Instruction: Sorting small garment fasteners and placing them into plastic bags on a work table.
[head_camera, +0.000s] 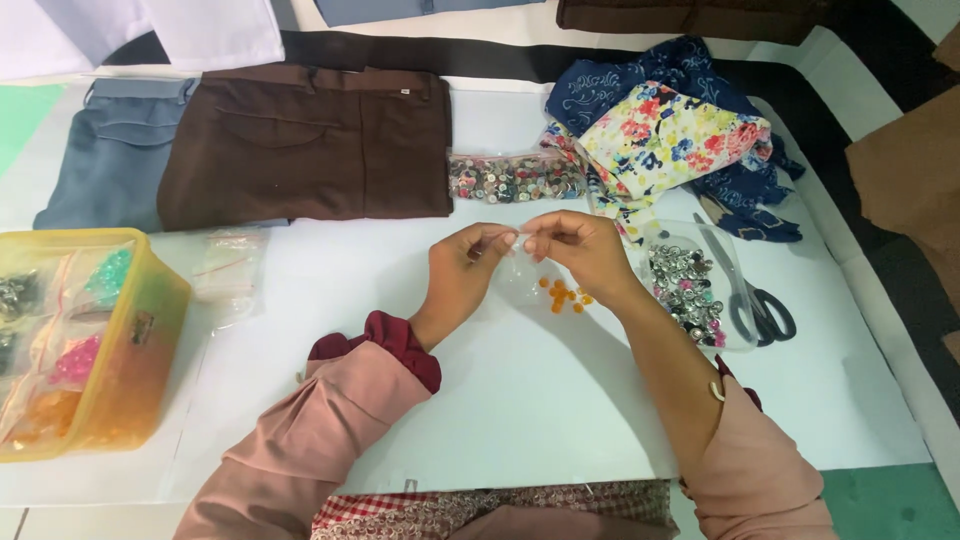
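Observation:
My left hand (462, 275) and my right hand (580, 250) meet above the white table (520, 400), both pinching the top of a small clear plastic bag (522, 268). Several small orange buttons (563, 295) lie at the bottom of that bag, just below my right hand. Both arms wear pink sleeves with dark red cuffs.
A clear bag of mixed buttons (512, 178) lies beyond my hands. At right sit a clear dish of silvery buttons (690, 290), scissors (760, 305) and floral cloth (670, 140). Brown trousers (310, 145) and blue trousers (115, 155) lie at back left. A yellow tub (130, 360) with bagged buttons stands left.

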